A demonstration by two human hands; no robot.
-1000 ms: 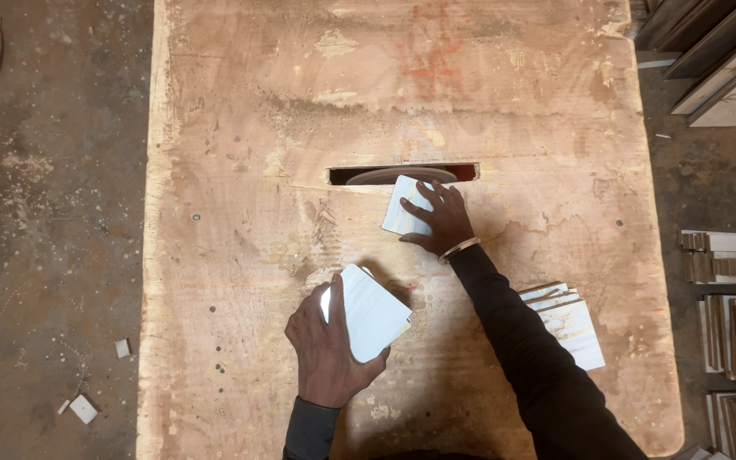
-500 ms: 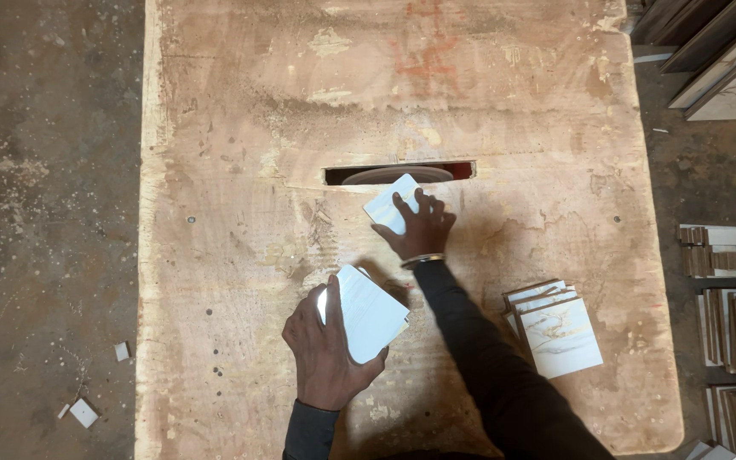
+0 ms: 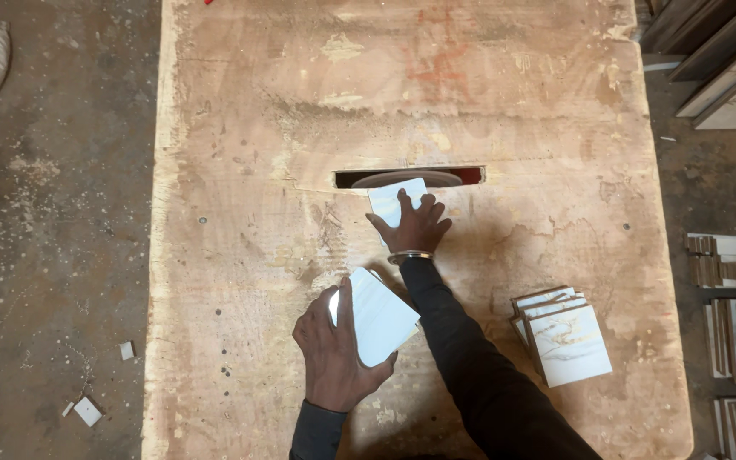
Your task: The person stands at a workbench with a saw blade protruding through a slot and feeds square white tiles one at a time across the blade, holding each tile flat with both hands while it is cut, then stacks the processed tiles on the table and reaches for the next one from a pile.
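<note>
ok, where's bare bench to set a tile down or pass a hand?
Free: the far bench beyond the slot, the left strip beside the left hand, and the patch right of the slot above the tile stack. Crowded: the middle, where the right hand presses a tile at the blade and the left hand holds tiles.

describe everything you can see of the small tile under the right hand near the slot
The small tile is a pale, white-bluish square piece, smooth and glossy like ceramic or laminate. It lies flat on the worn wooden table, slightly rotated, its far edge right at the saw slot, where a curved blade shows. The right hand presses down on it with spread fingers, covering its near right part, so only the far left portion shows. No chips or markings can be made out.
</note>
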